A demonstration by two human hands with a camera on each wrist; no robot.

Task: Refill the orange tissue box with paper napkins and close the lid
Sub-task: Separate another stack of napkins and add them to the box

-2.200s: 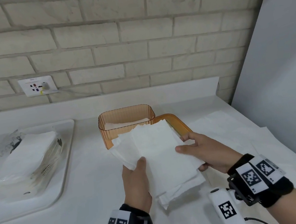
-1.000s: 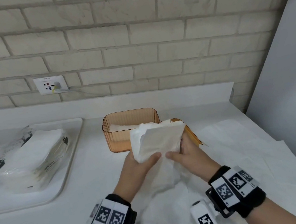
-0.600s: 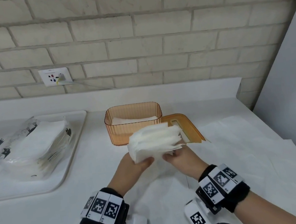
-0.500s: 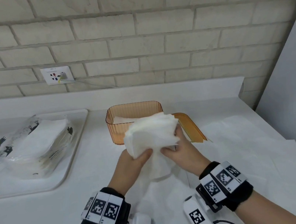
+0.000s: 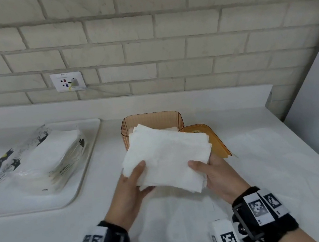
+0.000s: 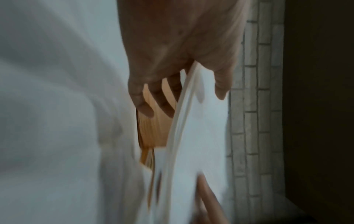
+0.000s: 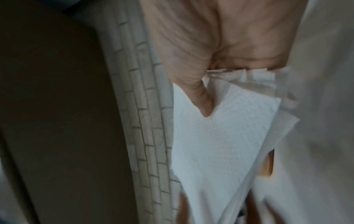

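Fingers [image 5: 140, 166] of both hands pinched the napkin stack [image 5: 166, 157], now flattened from upright. It hung mid-frame before the open orange box [image 5: 150, 120], ready to load.

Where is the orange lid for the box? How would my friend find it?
Find the white counter below the brick wall. In the middle stands the orange tissue box, open on top. The lid lies flat just right of it, partly hidden behind the napkin stack: it is orange but flat, not a tub.
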